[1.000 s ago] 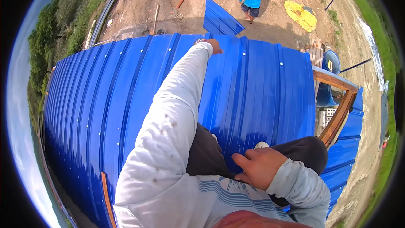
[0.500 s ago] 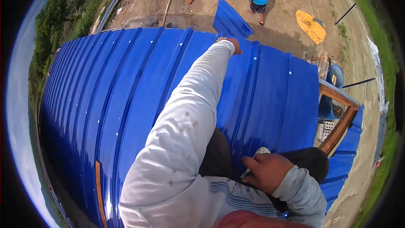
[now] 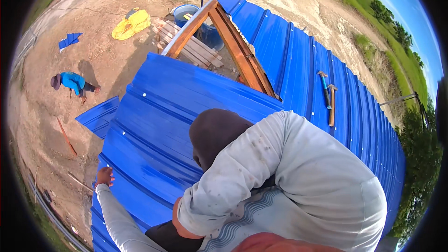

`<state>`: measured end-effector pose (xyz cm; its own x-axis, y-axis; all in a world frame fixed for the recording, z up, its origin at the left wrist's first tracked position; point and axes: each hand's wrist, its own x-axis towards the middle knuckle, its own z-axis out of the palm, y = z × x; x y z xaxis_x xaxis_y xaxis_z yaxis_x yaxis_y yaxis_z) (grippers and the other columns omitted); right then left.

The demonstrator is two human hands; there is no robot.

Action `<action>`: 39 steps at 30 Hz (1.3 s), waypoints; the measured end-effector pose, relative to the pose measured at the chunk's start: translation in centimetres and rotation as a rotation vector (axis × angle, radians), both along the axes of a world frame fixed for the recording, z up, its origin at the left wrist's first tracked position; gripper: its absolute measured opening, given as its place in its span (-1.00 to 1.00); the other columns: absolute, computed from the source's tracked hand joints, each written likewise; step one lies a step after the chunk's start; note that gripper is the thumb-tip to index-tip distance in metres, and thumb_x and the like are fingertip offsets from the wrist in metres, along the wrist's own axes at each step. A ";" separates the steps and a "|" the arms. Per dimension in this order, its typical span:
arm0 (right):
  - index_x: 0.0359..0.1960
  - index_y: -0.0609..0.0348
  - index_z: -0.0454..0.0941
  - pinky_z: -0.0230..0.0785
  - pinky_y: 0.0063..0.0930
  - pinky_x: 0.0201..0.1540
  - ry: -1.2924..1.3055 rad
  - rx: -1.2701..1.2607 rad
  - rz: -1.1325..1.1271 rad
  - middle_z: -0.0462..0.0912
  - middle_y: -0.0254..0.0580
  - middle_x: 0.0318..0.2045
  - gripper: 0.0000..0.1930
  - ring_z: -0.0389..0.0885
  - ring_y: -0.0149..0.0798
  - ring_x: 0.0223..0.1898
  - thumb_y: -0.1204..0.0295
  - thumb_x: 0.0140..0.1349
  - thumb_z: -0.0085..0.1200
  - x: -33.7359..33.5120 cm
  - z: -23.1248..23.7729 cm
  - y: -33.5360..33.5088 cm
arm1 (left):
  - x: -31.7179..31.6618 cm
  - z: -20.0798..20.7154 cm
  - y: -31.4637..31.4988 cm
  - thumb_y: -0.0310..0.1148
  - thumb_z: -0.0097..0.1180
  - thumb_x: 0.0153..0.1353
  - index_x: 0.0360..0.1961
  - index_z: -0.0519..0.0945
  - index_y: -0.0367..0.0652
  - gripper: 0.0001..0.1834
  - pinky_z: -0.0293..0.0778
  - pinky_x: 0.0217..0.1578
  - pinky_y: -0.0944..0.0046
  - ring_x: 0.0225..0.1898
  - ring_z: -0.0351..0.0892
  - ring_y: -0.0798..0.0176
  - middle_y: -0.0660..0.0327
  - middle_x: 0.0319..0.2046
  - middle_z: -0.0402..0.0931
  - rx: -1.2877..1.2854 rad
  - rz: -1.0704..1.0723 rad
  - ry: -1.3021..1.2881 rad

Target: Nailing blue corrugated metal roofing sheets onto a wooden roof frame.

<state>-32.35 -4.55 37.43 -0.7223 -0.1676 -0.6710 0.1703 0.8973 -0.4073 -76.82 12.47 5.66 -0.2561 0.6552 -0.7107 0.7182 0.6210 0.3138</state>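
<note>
Blue ribbed roofing sheets [image 3: 158,135] lie under me, dotted with pale fastener heads. At the lower left, my left hand [image 3: 105,176] is at the sheet's outer edge with its fingers curled. What those fingers hold, if anything, is too small to make out. My right arm bends across my body in a pale grey sleeve. Only the back of my right hand [image 3: 179,219] shows, low beside my dark-clad leg, and its fingers are hidden. My dark knee [image 3: 217,133] rests over the sheet.
Two hammers [image 3: 326,91] lie on the right roof slope. Brown frame pieces [image 3: 245,60] border an opening at the ridge. Below are planks [image 3: 191,49], blue drums [image 3: 186,14], a yellow tarp [image 3: 130,24], a loose blue sheet [image 3: 100,116] and a person in blue [image 3: 72,83].
My view has swung right, bringing the hammers and the far slope into sight. My right hand has moved down, partly behind the sleeve. My left hand stays by the roof edge.
</note>
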 end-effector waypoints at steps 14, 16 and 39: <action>0.02 -0.16 0.68 0.50 -0.11 -0.03 -0.230 0.152 0.360 0.68 -0.31 -0.01 -0.55 0.67 -0.10 -0.03 0.00 0.11 0.27 -2.6 -3.6 -1.3 | 1.3 1.1 0.0 -0.03 0.04 0.32 0.20 0.47 0.05 -0.52 0.47 -0.47 0.16 -0.41 0.57 0.28 0.28 -0.28 0.53 0.036 0.023 0.010; -0.02 -0.12 0.69 0.50 -0.11 -0.04 -0.030 0.070 0.293 0.70 -0.30 -0.04 -0.57 0.68 -0.09 -0.05 0.01 0.12 0.26 0.7 -2.7 -0.8 | 1.4 1.1 0.2 -0.02 0.04 0.32 0.19 0.48 0.06 -0.53 0.47 -0.46 0.15 -0.41 0.57 0.28 0.28 -0.28 0.53 0.034 0.018 0.006; -0.29 0.25 0.68 0.57 -0.10 -0.36 0.363 -0.172 -0.265 0.74 -0.05 -0.30 -0.71 0.74 -0.01 -0.34 0.27 0.07 0.21 2.8 -1.0 -0.7 | -1.6 -1.3 -0.7 0.03 -0.01 0.34 0.30 0.35 0.16 -0.46 0.41 -0.27 -0.07 -0.21 0.53 0.12 0.21 -0.06 0.49 -0.102 0.103 -0.033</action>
<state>-29.53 -5.28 36.44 -0.9374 -0.0326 -0.3467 0.2035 0.7565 -0.6215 -78.46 11.75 4.36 -0.2935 0.5506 -0.7815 0.6394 0.7208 0.2677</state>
